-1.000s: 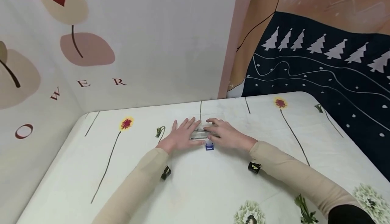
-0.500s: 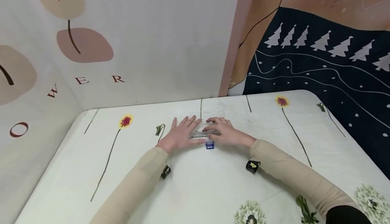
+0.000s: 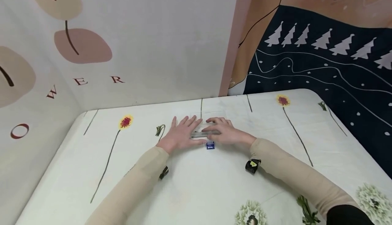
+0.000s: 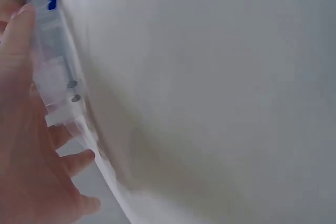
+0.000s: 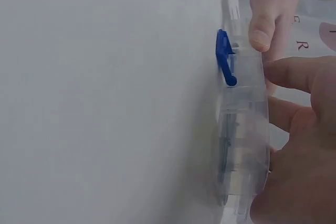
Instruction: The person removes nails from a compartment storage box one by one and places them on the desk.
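A low clear plastic case [image 5: 242,103] lies on the table between both hands. Its blue latch [image 3: 210,145] sticks out at the near side. A grey metallic-looking strip [image 3: 199,134] shows through the case between the hands. My left hand [image 3: 180,135] rests on the left part of the case with its fingers spread and its thumb along the near edge. Over the right part my right hand [image 3: 226,132] lies with its fingers slightly bent, fingertips on the top. Two small dark round spots [image 4: 74,91] show at the case's side in the left wrist view.
The table [image 3: 190,191] has a white cloth printed with flowers and stems. A pale wall hanging [image 3: 159,48] rises behind it, and a dark one with white trees [image 3: 315,58] stands to the right. Black wrist cameras [image 3: 252,166] sit under the sleeves.
The two dark lines between the hands have drawn together into one narrower grey strip. Both hands stay nearly in place on the case. The head view has shifted slightly.
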A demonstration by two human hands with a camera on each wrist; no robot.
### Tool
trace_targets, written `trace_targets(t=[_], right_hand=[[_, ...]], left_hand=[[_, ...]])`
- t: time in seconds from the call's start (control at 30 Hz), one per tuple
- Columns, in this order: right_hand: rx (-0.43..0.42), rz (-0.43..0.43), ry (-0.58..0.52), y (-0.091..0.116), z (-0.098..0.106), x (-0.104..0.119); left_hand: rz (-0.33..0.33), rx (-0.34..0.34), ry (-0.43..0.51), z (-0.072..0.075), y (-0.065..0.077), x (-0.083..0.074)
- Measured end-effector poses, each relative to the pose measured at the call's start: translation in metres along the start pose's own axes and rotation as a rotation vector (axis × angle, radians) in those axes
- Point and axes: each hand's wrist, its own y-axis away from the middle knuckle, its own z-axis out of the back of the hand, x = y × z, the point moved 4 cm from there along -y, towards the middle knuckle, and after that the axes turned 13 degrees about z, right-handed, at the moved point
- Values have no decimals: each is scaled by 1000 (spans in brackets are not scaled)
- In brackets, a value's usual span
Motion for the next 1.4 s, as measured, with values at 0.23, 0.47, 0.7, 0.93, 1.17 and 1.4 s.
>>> trace_targets(t=[0.23,0.47,0.7,0.93,1.17,1.4], right_hand=[[-25,-42,-61,-5,2,-1],[-116,-88,-119,-7,0,-2],[-276,-135,-166,-11,0,-4],[-332,-124,-161,-11,0,-5],[-372,-98,-209,-9,1,-6],[-460,-92,-451,-1,2,-8]], left_hand=[[-22,-23,-90,2,-2,1],[-53,-60,-77,0,-2,4],[-47,-67,-5,1,-1,6],[-40,-52,-4,0,-1,3],[-39,-51,41,0,1,2],[-32,-42,50,0,2,1]])
